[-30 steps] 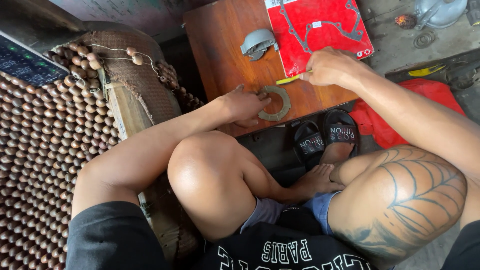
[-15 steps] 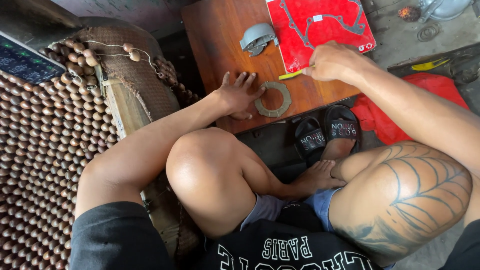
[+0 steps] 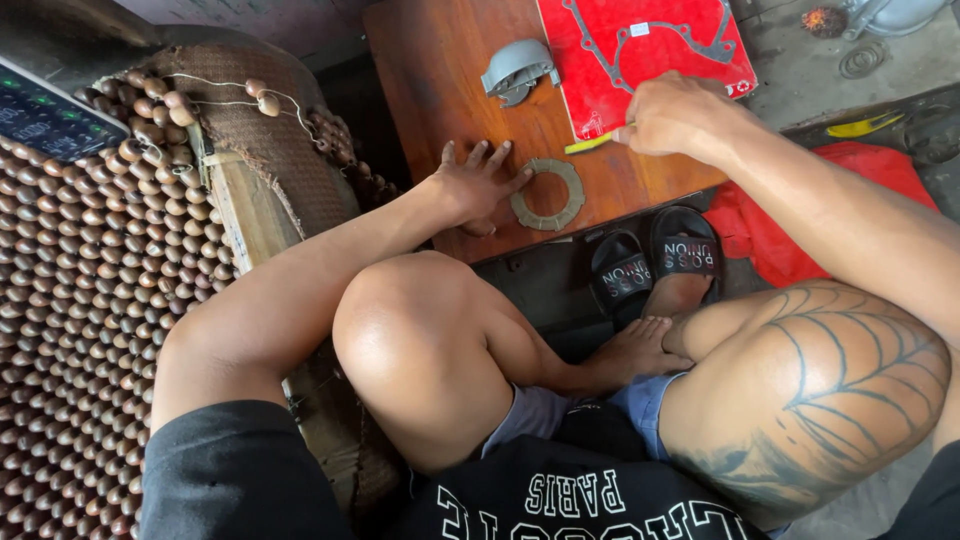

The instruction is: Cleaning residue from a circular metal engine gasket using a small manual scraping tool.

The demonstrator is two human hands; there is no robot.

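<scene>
My left hand (image 3: 470, 185) lies flat on the brown wooden board (image 3: 440, 90) with fingers spread, its fingertips just left of a grey-green toothed ring (image 3: 548, 194). My right hand (image 3: 675, 115) is closed around a thin yellow tool (image 3: 592, 143), whose tip points left over the board, at the lower edge of a red card (image 3: 640, 55) with a thin grey gasket outline on it. A grey curved metal part (image 3: 517, 70) rests on the board above the ring.
A seat cover of brown wooden beads (image 3: 70, 290) fills the left. My bare knees and a foot in black slide sandals (image 3: 655, 262) are below the board. Red cloth (image 3: 790, 235) lies at the right, with metal parts on the concrete floor (image 3: 850, 60).
My left hand has opened out flat beside the ring, with fingers spread wider. The view has shifted slightly; my right hand keeps its hold on the yellow tool.
</scene>
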